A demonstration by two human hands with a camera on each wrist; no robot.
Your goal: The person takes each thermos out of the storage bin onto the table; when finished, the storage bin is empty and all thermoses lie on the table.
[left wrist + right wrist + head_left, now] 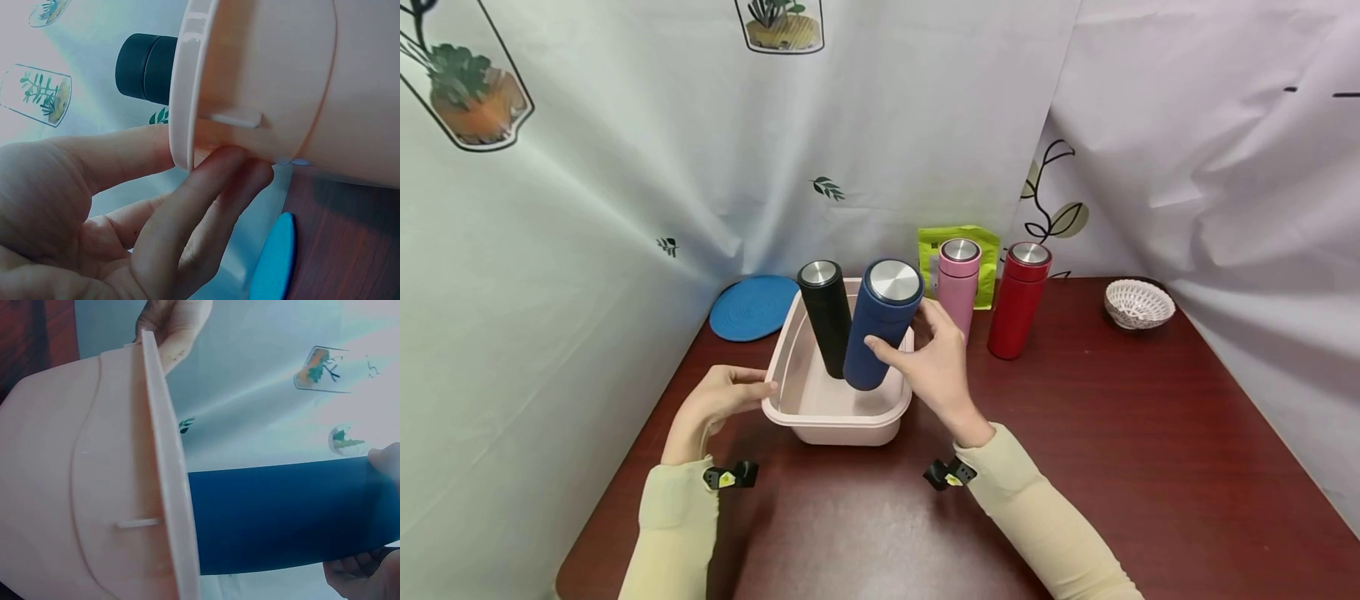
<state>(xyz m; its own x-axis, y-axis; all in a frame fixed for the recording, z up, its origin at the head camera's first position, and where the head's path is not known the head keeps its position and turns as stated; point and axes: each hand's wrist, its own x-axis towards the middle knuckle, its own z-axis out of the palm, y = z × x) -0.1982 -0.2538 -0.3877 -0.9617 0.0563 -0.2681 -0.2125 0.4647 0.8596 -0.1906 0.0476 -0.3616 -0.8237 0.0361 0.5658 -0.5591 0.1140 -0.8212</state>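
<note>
A pale pink plastic basin [842,433] stands on the table. My left hand [715,408] pinches its left rim; in the left wrist view the thumb lies over the rim [185,94] and the fingers bend beneath it. Inside the basin a black thermos [825,321] with a silver-topped lid leans slightly to the left. My right hand [938,362] grips a blue thermos [880,333], tilted, with its lower end over the basin. From the right wrist view, the basin's wall hides the bottom of the blue thermos [281,515], so I cannot tell whether it touches the floor.
Right of the basin stand a pink thermos [958,287] and a red thermos [1018,304], with a lime-green pouch [987,267] behind. A blue round mat [752,308] lies at the back left. A white woven bowl [1138,304] sits far right. Patterned cloth encloses the table.
</note>
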